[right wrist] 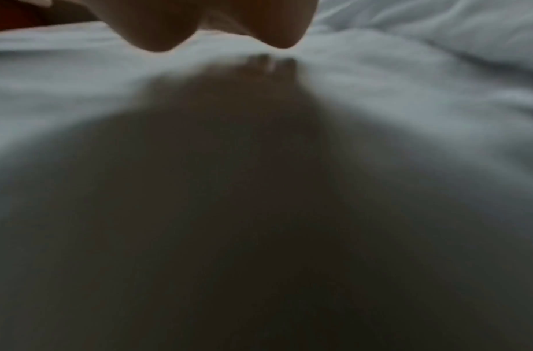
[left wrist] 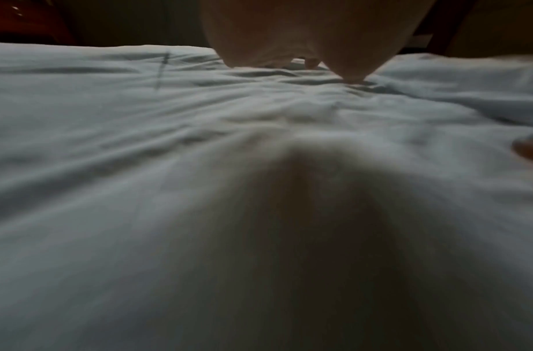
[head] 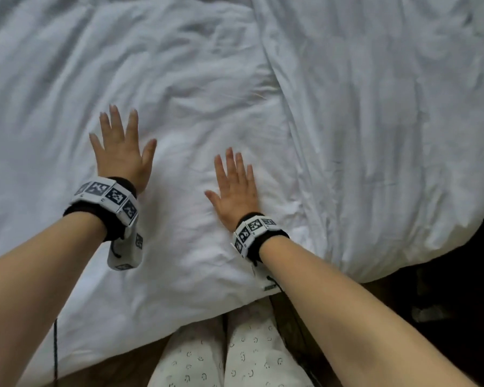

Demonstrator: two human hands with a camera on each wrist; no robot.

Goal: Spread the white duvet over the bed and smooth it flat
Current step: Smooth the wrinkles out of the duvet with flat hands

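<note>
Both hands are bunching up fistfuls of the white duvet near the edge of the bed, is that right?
Not quite. The left hand and right hand lie flat with fingers spread on the white duvet, pressing rather than bunching it. The head view shows this. They are near the bed's edge.

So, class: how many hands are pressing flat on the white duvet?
2. The left hand lies flat, fingers spread, on the white duvet further up the bed; the right hand lies flat nearer the duvet's edge. None appears hidden.
</note>
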